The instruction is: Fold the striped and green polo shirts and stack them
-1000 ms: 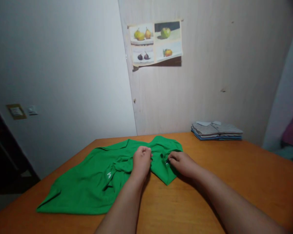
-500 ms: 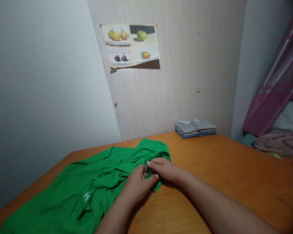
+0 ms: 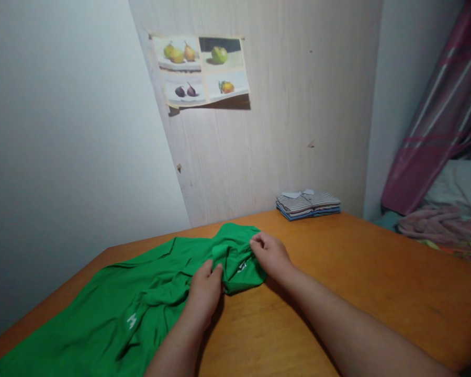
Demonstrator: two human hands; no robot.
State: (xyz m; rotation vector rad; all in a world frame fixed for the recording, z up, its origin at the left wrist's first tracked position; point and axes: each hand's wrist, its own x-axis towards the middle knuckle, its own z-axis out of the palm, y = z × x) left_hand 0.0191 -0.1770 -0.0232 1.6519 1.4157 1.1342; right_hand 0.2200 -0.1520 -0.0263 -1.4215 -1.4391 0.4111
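A green shirt (image 3: pixel 90 303) lies wrinkled across the left and middle of the wooden table (image 3: pixel 282 330). White marks show on its lower front and near its right end. My left hand (image 3: pixel 206 288) pinches the fabric close to the near edge, thumb and index finger pressed on it. Farther right, my right hand (image 3: pixel 270 254) grips the shirt's right end between thumb and curled fingers. Between my two hands the cloth is bunched and partly spread. Some fingertips are hidden behind the fabric and the hands themselves.
A stack of folded clothes (image 3: pixel 308 204), striped on top with blue below, rests at the table's back edge. Fruit pictures (image 3: pixel 202 70) hang on the wall behind. To the right are a pink curtain (image 3: pixel 419 120) and a pinkish blanket (image 3: pixel 439 225).
My hands have moved apart, the left one leftward and the right one up. The cloth between them has opened out, and a white mark now shows there. The view has shifted slightly.
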